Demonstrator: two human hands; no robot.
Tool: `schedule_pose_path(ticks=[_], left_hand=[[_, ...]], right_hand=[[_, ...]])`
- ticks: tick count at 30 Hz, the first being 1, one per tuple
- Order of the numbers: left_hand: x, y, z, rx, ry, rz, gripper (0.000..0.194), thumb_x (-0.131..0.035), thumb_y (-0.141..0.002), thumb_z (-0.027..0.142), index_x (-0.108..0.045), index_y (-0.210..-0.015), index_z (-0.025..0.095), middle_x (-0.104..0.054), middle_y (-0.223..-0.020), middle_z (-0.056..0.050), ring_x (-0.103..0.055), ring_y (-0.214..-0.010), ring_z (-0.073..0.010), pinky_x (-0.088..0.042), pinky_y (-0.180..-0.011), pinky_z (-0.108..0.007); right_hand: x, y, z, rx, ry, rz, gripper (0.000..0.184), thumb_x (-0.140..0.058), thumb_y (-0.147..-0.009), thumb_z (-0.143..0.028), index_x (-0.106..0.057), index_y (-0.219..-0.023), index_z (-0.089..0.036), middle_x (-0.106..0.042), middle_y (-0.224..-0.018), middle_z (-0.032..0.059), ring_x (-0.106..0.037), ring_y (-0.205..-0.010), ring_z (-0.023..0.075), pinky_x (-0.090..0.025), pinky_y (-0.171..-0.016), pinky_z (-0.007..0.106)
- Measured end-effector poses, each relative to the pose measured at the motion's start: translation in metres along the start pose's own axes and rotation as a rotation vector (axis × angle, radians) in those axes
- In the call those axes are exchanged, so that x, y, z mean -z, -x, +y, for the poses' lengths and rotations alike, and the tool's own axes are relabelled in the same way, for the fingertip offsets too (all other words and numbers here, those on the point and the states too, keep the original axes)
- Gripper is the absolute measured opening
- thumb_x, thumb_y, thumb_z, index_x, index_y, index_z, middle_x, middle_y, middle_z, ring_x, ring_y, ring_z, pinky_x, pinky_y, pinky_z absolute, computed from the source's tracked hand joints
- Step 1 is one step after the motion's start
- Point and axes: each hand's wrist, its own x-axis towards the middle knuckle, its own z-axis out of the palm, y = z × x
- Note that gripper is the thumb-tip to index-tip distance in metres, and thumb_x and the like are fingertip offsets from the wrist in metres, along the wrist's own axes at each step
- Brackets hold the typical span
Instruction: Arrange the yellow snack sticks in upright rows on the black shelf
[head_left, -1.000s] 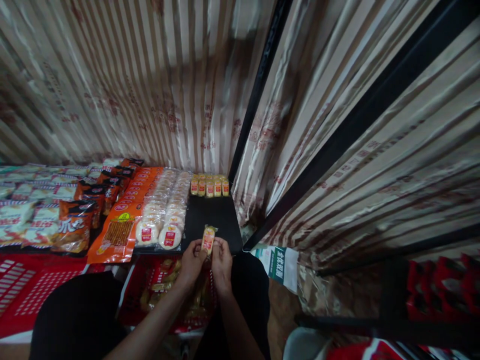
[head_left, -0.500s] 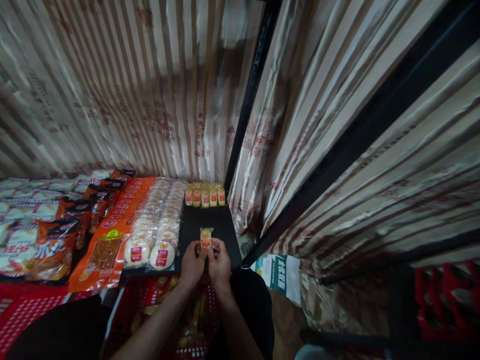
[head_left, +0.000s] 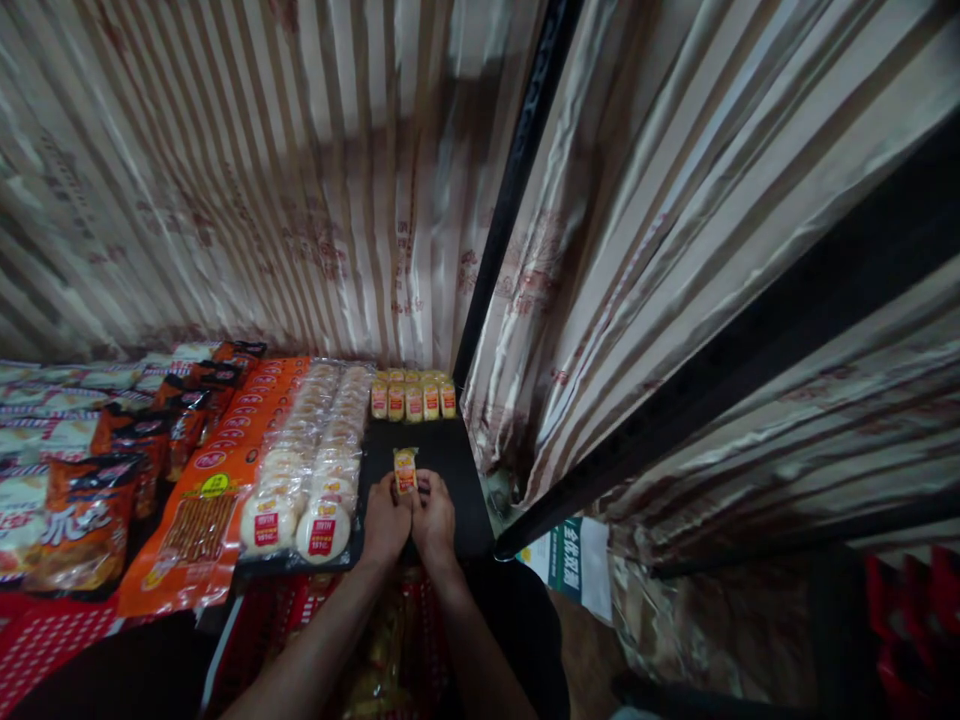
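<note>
A small yellow snack packet (head_left: 406, 468) with a red label is held upright over the black shelf (head_left: 450, 470). My left hand (head_left: 386, 522) is closed on its lower left side, and my right hand (head_left: 433, 520) grips it from the right. The two hands nearly touch below the packet, and their fingertips are partly hidden. Similar yellow packets (head_left: 414, 400) stand in rows at the back corner of the shelf. To the left of my hands lie two rows of round white wrapped crackers (head_left: 322, 530).
Orange stick-snack bags (head_left: 199, 530) and orange and white bags (head_left: 82, 525) fill the left side. Below is a red basket (head_left: 251, 640) with yellow packets. A black post (head_left: 517, 150) and a slanted black bar (head_left: 675, 370) stand before the striped curtain (head_left: 337, 200).
The view has shifted slightly. Both hands still hold the packet, which now leans a little to the left.
</note>
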Motion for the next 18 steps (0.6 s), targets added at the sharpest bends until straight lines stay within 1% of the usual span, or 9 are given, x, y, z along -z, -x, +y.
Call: schedule_pose_path(ticks=[3,10,14,18], left_hand=[[-0.002,-0.005,0.001,0.011,0.084,0.003,0.027,-0.056,-0.068,0.016,-0.062,-0.095,0.016,-0.066,-0.092,-0.011,-0.059,-0.095,-0.0238,-0.041,-0.082,-0.03],[-0.007,-0.017,0.015,-0.021,0.099,0.031,0.03,-0.052,-0.073,0.022,-0.057,-0.102,0.015,-0.065,-0.101,-0.012,-0.057,-0.102,-0.0233,-0.04,-0.086,-0.031],[-0.011,-0.026,0.019,-0.016,0.098,0.065,0.03,-0.051,-0.074,0.024,-0.056,-0.103,0.015,-0.062,-0.108,-0.013,-0.051,-0.112,-0.023,-0.036,-0.093,-0.031],[-0.013,-0.036,0.02,-0.023,0.07,0.062,0.028,-0.049,-0.076,0.025,-0.056,-0.101,0.016,-0.058,-0.114,-0.013,-0.045,-0.119,-0.0242,-0.032,-0.098,-0.033]], right_hand=[[-0.006,-0.008,0.002,0.016,0.005,0.02,0.017,-0.05,-0.071,-0.015,-0.059,-0.085,-0.02,-0.06,-0.088,0.0055,-0.059,-0.081,0.0178,-0.051,-0.071,0.03],[-0.026,-0.033,0.009,0.008,-0.039,0.055,0.01,-0.052,-0.068,-0.016,-0.058,-0.075,-0.019,-0.057,-0.08,0.0031,-0.057,-0.072,0.016,-0.05,-0.066,0.028],[-0.035,-0.048,0.008,-0.015,-0.052,0.028,0.005,-0.053,-0.068,-0.018,-0.057,-0.071,-0.02,-0.056,-0.074,0.0013,-0.056,-0.068,0.0152,-0.048,-0.063,0.026],[-0.043,-0.06,0.009,-0.017,-0.043,-0.011,0.005,-0.053,-0.07,-0.021,-0.057,-0.072,-0.02,-0.057,-0.072,0.0013,-0.056,-0.068,0.0156,-0.047,-0.064,0.026]])
